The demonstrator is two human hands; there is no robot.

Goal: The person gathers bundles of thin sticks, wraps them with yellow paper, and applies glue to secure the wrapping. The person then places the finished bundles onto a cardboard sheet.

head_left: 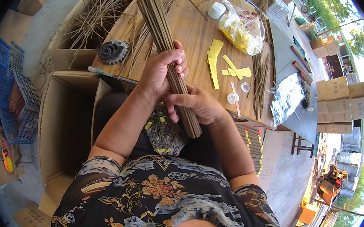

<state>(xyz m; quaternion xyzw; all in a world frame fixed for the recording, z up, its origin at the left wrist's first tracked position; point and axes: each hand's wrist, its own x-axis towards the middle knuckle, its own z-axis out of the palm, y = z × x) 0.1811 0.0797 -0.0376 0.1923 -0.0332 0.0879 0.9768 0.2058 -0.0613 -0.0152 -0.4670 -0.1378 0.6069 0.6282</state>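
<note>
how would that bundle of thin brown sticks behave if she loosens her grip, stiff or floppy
Probably stiff: the bundle of sticks runs straight past the left hand and right hand. It looks unbound, so sticks would likely slide and fan apart. Being thin, each could snap.

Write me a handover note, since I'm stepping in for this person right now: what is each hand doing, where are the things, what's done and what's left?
Left hand: closed around the middle of the stick bundle, thumb across the front.
Right hand: gripping the same bundle near its lower end, which hangs over the lap.
Bundle: tilted, upper end over the wooden table.
On the table: loose sticks, yellow paper strips, a clear bag of yellow strips.
Done: sticks gathered into one bundle.
Left: no strip is around the bundle yet; loose sticks remain.
</note>
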